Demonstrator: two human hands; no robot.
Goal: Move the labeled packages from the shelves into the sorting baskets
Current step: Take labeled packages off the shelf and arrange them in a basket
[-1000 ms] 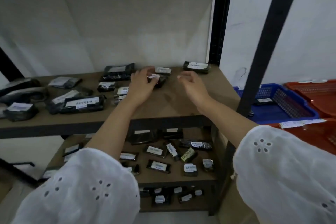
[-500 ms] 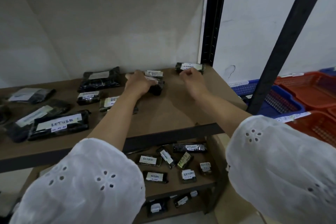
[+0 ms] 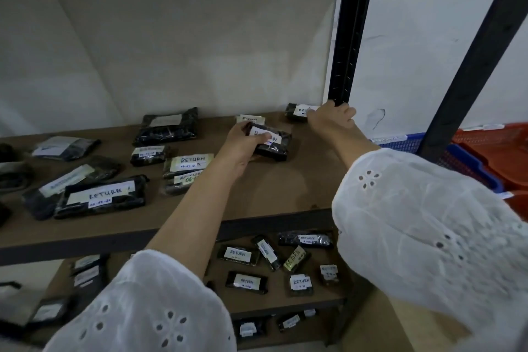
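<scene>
Black pkg [image 3: 273, 147], white label up, long axis L–R w/ right end slightly nearer, at mid-back of upper shelf [image 3: 285, 186]. Left hand [image 3: 238, 146] grip clamped on its left end, thumb on label. Right hand [image 3: 328, 121] curled against corner pkg [image 3: 295, 113]; can't tell if the grip has closed on it.

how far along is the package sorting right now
Early, it seems. Done: nothing provable; the blue plastic basket and red plastic basket are only partly in view. In hand: the left hand grips a black wrapped package with a white label; the right hand is on the black corner package, grip unclear. Left: many labeled packages on the brown upper shelf and the lower shelves.
</scene>
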